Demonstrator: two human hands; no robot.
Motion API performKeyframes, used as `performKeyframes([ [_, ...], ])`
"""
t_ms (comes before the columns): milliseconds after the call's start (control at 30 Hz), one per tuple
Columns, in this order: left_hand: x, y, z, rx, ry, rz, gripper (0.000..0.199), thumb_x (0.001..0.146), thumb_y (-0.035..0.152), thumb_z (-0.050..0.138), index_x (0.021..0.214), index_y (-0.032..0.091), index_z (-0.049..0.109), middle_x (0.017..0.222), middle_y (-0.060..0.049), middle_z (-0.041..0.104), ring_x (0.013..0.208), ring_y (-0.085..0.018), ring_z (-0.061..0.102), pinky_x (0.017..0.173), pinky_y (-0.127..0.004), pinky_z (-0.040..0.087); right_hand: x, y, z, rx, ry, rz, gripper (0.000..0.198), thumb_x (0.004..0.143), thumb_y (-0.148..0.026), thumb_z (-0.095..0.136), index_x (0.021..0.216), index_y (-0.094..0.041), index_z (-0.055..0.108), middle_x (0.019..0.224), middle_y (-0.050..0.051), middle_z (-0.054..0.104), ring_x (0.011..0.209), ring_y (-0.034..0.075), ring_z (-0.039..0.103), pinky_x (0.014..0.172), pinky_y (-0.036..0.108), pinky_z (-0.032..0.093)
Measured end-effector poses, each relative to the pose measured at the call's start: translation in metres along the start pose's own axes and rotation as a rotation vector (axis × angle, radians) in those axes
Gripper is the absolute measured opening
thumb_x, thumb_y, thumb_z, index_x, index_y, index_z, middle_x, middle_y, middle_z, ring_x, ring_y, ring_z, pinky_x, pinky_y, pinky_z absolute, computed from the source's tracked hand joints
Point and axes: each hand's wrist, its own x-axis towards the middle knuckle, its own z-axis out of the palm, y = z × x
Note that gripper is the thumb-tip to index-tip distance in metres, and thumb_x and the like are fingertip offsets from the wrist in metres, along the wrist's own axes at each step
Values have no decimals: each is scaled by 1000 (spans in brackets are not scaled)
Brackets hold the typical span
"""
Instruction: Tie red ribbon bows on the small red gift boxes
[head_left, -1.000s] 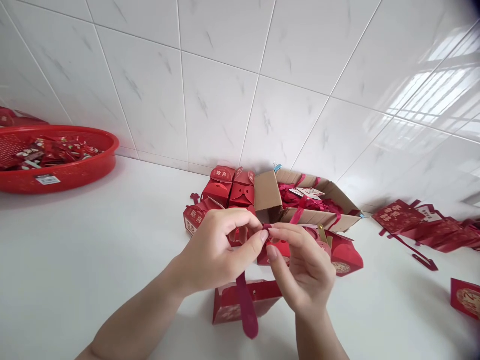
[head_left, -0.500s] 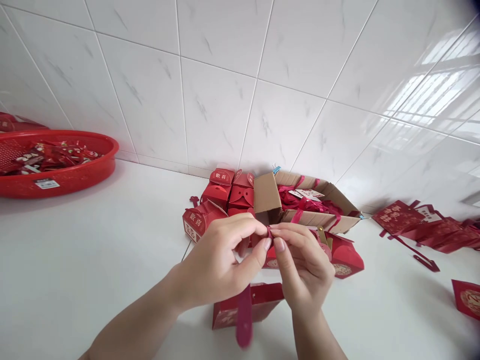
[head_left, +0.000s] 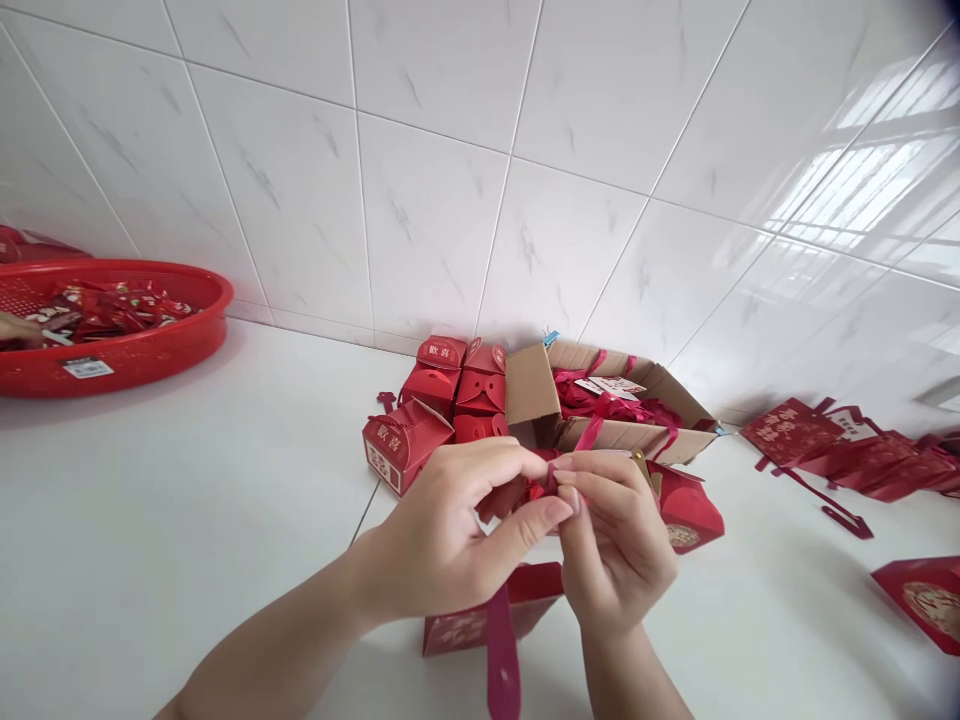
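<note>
My left hand (head_left: 457, 530) and my right hand (head_left: 619, 540) meet over the counter, thumbs and forefingers pinched on the upper end of a dark red strap (head_left: 503, 660). Its rounded, slotted tail dangles below my left hand. The pinched end is mostly covered by my fingertips. Beneath the hands stands a red gift box (head_left: 457, 632) with its top open, partly hidden by the strap and my left hand. Behind my hands, several closed red gift boxes (head_left: 409, 445) stand together.
A cardboard box (head_left: 534, 385) holds a heap of red straps (head_left: 645, 408). Left is a red plastic basket (head_left: 165, 345) of wrapped packets, with another person's hand (head_left: 19, 328) in it. Flat red box pieces (head_left: 799, 435) and another red box (head_left: 926, 600) are at right. A tiled wall stands behind.
My pinched fingertips have shifted slightly right and down, and the strap's tail hangs lower. Another person's hand has entered the basket. The red box at the right edge has come further into view.
</note>
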Motion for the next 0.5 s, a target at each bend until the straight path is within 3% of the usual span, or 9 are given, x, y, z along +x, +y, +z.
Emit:
performKeyframes([
  [200,0,-5,4,-70,17,24,9,88,15,56,80,13,61,62,5,45,54,-4,39,48,-17,33,-1,-2,-2,84,22,100,23,81,-3,56,95,-19,66,88,4,61,84,16,59,68,32,50],
  [500,-1,-3,10,14,129,127,12,85,11,54,74,13,58,57,5,36,51,-6,33,45,-20,30,-3,-8,3,85,63,181,15,84,-8,55,87,-20,64,82,2,62,79,15,58,67,31,49],
])
